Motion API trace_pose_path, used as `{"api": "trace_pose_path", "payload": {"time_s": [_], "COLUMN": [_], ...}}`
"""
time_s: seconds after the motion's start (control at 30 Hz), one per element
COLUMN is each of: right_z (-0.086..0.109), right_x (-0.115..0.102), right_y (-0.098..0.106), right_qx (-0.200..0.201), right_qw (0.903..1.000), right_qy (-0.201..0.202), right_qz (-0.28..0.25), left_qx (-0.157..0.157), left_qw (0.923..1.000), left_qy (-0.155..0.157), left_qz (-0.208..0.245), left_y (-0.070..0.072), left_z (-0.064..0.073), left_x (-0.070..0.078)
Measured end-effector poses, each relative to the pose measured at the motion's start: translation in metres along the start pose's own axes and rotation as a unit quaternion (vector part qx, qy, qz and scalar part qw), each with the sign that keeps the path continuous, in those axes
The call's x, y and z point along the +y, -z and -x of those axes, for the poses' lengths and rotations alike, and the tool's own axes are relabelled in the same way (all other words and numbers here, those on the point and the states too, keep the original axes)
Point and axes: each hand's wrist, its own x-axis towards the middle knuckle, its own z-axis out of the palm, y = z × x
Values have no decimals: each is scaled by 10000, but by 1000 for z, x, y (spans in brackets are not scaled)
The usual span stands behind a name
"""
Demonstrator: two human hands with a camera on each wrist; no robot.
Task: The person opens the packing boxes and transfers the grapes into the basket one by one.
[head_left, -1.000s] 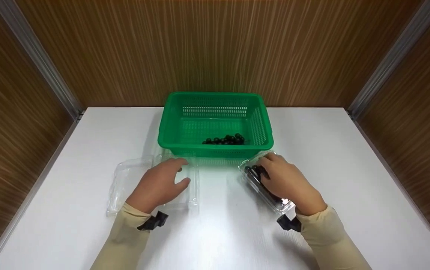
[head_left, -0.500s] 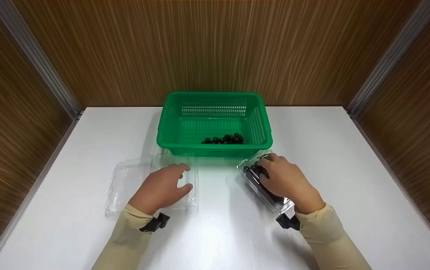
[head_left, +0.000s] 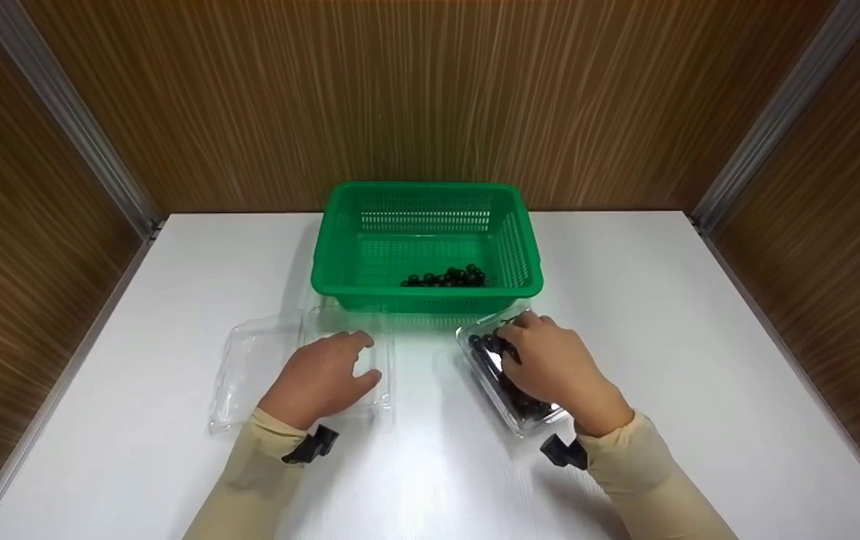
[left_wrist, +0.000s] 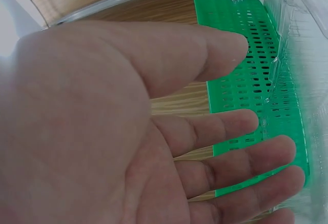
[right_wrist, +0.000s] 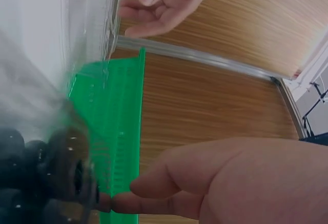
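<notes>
My left hand hovers over an open clear plastic clamshell, thumb and fingers apart. The left wrist view shows its palm and loosely extended fingers with nothing between them. On the right, my right hand holds a clear plastic clamshell box filled with dark grapes, its fingers curled over the box. The box lies at a slant just in front of the green basket's right corner. In the right wrist view the thumb and a finger meet near the grapes; the other fingertips are hidden.
A green perforated basket stands at the middle back of the white table, with a small bunch of dark grapes inside along its front wall. Wood-grain panels enclose the back and sides.
My right hand and the grape-filled box have shifted a little left and toward me. The left hand has dropped slightly and is otherwise steady over the open clamshell.
</notes>
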Motion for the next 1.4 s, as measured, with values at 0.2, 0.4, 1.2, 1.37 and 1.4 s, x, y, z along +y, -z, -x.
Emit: {"api": "trace_pose_path", "payload": {"time_s": [0.2, 0.4, 1.2, 1.37, 1.4], "right_z": [3, 5, 3, 2, 2], "right_x": [-11, -17, -30, -21, -20], "right_y": [-1, 0, -8, -4, -4], "right_qx": [59, 27, -398, -414, -408], "right_qw": [9997, 9987, 9844, 9806, 9807], "right_qy": [249, 479, 1514, 1506, 1479], "right_qz": [6, -155, -799, -1187, -1211], "left_qx": [-64, -76, -109, 11, 39], "left_qw": [10000, 9999, 9992, 9991, 9988], "left_qy": [-5, -72, -375, -418, -481], "left_qz": [-16, -23, -26, 16, 26], "left_y": [0, 1, -5, -4, -5], "left_z": [1, 1, 2, 2, 2], "left_x": [0, -1, 5, 9, 10]}}
